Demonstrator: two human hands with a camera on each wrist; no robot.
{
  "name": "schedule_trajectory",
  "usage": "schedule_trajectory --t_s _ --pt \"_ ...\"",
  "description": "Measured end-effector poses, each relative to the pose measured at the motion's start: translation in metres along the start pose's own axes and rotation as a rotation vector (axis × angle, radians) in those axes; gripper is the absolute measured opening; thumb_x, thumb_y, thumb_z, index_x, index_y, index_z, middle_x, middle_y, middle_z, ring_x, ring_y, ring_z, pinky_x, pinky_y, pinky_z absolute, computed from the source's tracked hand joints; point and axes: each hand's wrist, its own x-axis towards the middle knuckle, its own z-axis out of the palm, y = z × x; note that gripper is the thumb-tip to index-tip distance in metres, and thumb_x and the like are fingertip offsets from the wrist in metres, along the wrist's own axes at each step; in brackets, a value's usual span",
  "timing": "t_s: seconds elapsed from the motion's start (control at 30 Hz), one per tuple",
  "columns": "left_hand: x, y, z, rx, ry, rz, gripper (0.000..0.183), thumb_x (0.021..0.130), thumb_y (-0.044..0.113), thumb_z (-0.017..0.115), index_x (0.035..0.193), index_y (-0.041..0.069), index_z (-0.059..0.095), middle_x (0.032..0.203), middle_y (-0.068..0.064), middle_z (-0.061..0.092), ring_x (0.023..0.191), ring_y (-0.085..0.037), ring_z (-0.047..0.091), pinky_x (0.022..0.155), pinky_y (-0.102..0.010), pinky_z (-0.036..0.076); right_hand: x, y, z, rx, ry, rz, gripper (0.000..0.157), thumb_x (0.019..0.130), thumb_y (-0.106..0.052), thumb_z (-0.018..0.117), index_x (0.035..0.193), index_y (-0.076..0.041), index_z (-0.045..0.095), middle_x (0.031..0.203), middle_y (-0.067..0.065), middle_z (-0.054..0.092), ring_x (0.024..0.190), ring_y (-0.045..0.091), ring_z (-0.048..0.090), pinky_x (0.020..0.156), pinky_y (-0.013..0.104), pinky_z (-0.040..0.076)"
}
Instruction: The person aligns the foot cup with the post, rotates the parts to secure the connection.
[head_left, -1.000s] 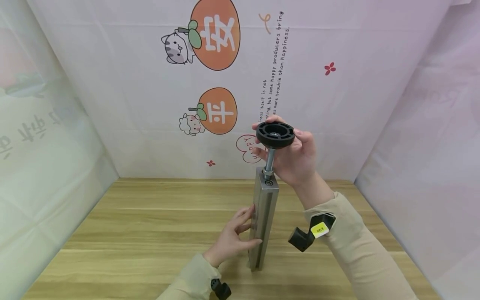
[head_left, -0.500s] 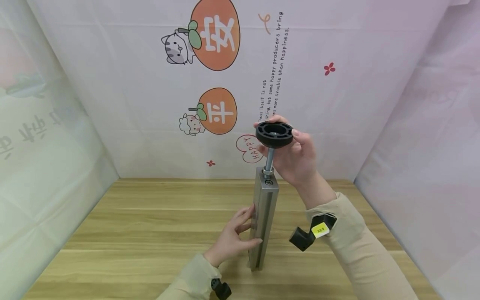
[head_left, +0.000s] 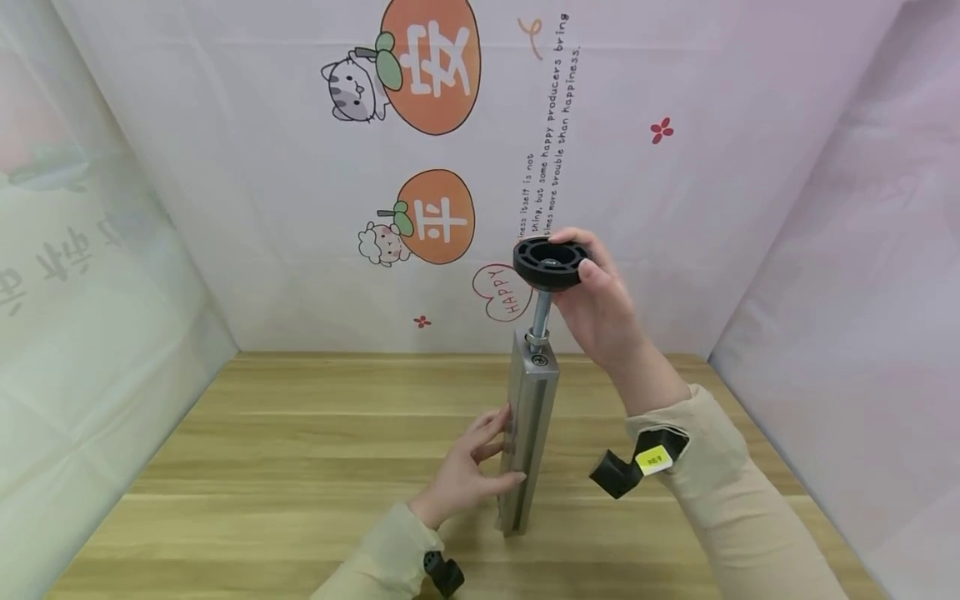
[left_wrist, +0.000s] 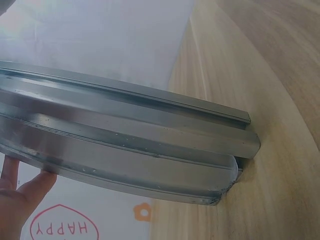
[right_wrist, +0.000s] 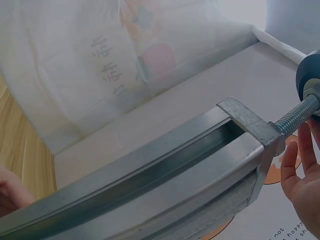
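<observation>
A grey aluminium profile [head_left: 528, 450] stands upright on the wooden table. My left hand [head_left: 459, 483] grips it low down, thumb at the near face and fingers along its left side. Out of the top end plate [right_wrist: 247, 122] rises a threaded bolt [head_left: 541, 312] with a nut [head_left: 537, 338] at its base. The bolt carries a round black levelling foot [head_left: 525, 268], its hollow side up. My right hand [head_left: 606, 321] pinches the right part of the foot's rim between thumb and fingers. In the left wrist view, the slotted profile's lower end meets the wood.
The wooden tabletop [head_left: 300, 467] spreads around the profile. A printed white cloth [head_left: 285, 167] hangs at the back, and pale cloth walls [head_left: 840, 317] stand on both sides. Each sleeve wears a black wrist camera [head_left: 618, 473].
My right fingers have moved round the foot's rim to its right side, and the wrist has shifted slightly right. The left hand and the profile stay in place.
</observation>
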Motion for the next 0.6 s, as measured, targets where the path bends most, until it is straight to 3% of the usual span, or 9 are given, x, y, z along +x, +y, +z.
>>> schedule_trajectory --t_s 0.23,0.47,0.6 --pt "-0.001 0.001 -0.001 -0.008 -0.002 -0.034 0.084 0.08 -0.004 0.071 0.149 0.016 0.028 0.145 -0.019 0.034 0.128 -0.011 0.041 0.101 -0.047 0.045 -0.002 -0.005 0.004 -0.079 0.071 -0.031 0.03 0.082 -0.028 0.074 0.104 -0.016 0.058 0.116 0.009 0.055 0.108 0.02 0.055 0.09 0.027 0.05" --pt "-0.002 0.002 -0.001 -0.006 -0.002 -0.021 0.084 0.08 -0.003 0.071 0.149 0.016 0.028 0.144 -0.019 0.034 0.129 -0.011 0.04 0.101 -0.046 0.046 -0.004 -0.011 0.014 -0.198 0.178 -0.035 0.02 0.082 -0.015 0.068 0.099 -0.02 0.058 0.115 0.006 0.054 0.105 0.019 0.055 0.089 0.024 0.05" --pt "-0.001 0.001 0.0 -0.006 0.0 -0.016 0.083 0.08 -0.003 0.071 0.149 0.016 0.028 0.144 -0.019 0.035 0.128 -0.013 0.041 0.101 -0.045 0.046 -0.004 -0.016 0.018 -0.298 0.231 -0.02 0.023 0.079 -0.017 0.074 0.096 -0.021 0.058 0.109 0.004 0.058 0.1 0.016 0.056 0.084 0.022 0.051"
